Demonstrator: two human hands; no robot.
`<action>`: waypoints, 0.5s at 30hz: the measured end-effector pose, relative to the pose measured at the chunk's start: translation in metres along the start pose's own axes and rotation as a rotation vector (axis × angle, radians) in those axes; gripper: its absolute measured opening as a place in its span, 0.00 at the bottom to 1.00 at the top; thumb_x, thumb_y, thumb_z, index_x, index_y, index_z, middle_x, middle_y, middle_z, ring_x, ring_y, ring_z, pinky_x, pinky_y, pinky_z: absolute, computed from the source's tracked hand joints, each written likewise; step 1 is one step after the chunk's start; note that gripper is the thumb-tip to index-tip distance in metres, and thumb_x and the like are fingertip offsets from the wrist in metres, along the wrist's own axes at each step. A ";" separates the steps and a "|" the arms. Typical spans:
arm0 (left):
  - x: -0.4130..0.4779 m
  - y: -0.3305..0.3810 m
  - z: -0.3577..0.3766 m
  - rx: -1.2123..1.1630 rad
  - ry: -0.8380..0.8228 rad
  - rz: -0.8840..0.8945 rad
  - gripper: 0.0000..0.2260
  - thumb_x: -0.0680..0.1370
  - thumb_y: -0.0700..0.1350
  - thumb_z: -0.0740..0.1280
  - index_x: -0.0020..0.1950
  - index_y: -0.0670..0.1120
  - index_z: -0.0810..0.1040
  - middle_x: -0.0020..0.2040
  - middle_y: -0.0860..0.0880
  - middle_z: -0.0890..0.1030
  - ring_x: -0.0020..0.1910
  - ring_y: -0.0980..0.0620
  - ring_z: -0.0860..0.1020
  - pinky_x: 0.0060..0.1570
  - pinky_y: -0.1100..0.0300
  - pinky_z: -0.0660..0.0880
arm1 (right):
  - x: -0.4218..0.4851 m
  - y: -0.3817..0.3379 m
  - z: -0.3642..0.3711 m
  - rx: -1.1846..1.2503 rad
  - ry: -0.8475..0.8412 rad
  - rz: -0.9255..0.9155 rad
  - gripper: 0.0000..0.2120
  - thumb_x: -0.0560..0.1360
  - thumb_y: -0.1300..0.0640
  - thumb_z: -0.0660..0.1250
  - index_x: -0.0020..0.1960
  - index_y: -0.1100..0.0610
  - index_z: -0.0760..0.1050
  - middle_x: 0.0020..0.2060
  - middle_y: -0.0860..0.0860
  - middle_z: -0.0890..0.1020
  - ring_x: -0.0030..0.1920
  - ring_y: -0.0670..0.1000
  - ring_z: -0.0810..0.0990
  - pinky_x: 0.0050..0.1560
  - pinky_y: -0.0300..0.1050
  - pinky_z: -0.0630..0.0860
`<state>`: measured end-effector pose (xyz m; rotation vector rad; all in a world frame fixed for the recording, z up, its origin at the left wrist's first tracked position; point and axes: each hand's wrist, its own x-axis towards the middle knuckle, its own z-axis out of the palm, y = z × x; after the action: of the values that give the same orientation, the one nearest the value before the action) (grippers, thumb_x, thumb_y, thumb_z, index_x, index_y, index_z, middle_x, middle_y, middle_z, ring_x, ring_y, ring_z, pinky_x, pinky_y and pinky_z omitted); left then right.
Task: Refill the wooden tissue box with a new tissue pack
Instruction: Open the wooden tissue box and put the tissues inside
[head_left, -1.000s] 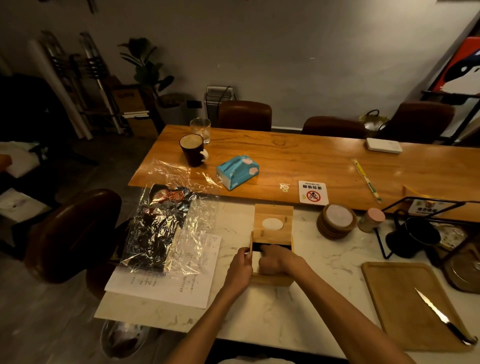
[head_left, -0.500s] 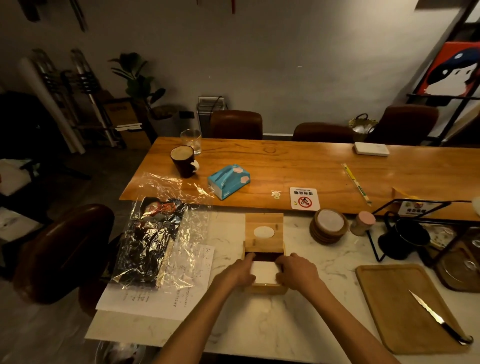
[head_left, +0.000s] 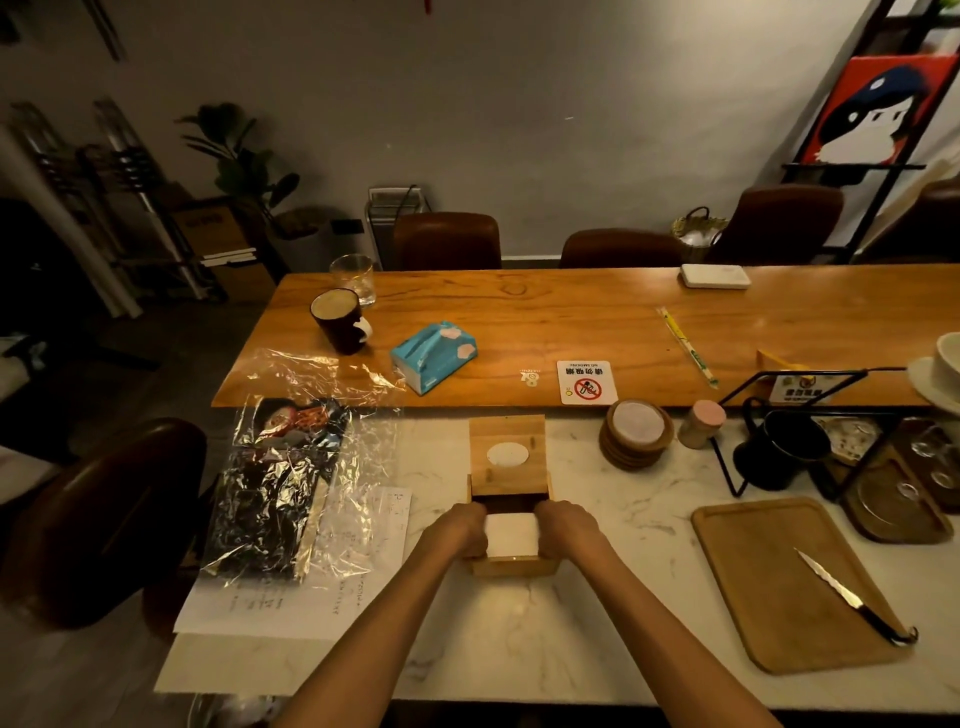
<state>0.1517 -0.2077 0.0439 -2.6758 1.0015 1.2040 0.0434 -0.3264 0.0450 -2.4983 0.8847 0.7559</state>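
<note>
The wooden tissue box (head_left: 514, 565) sits on the marble counter in front of me. Its sliding lid (head_left: 508, 454), with a white oval opening, is pushed back and covers only the far half. A white stack of tissues (head_left: 511, 535) shows in the uncovered near half. My left hand (head_left: 460, 530) grips the left side of the stack and the box. My right hand (head_left: 563, 527) grips the right side. A new blue tissue pack (head_left: 434, 356) lies on the wooden table beyond, untouched.
Crinkled clear wrap (head_left: 280, 483) over dark packaging and papers lies to the left. Stacked coasters (head_left: 636, 434), a small jar (head_left: 701, 423) and a black wire rack (head_left: 789, 431) stand right. A wooden board (head_left: 779, 587) with a knife (head_left: 852, 597) is near right. A dark mug (head_left: 337, 319) is far left.
Both hands went from the near end of the box to either side of the white tissue stack, which now shows between them. The lid stays slid back.
</note>
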 end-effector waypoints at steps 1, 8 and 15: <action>0.000 0.000 0.001 -0.009 0.011 0.003 0.20 0.75 0.39 0.67 0.66 0.44 0.71 0.65 0.42 0.76 0.61 0.43 0.77 0.53 0.55 0.75 | 0.000 0.000 0.001 0.008 -0.001 -0.001 0.18 0.74 0.61 0.65 0.64 0.57 0.72 0.59 0.56 0.80 0.57 0.57 0.79 0.47 0.46 0.74; -0.004 -0.002 0.004 -0.066 0.057 0.040 0.20 0.74 0.38 0.67 0.66 0.44 0.72 0.64 0.42 0.76 0.60 0.43 0.77 0.51 0.56 0.74 | -0.006 -0.001 0.001 0.040 0.031 -0.010 0.20 0.74 0.61 0.64 0.65 0.56 0.70 0.59 0.56 0.79 0.56 0.57 0.79 0.50 0.48 0.76; -0.044 -0.019 -0.019 -0.469 0.178 0.158 0.12 0.80 0.44 0.62 0.64 0.50 0.73 0.61 0.45 0.79 0.57 0.45 0.78 0.57 0.50 0.75 | -0.044 0.019 -0.011 0.523 0.135 -0.051 0.18 0.77 0.53 0.66 0.67 0.47 0.71 0.66 0.51 0.76 0.57 0.50 0.77 0.57 0.44 0.74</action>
<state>0.1532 -0.1744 0.0832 -3.1606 1.0865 1.4023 0.0055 -0.3252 0.0768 -2.1085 0.9198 0.2883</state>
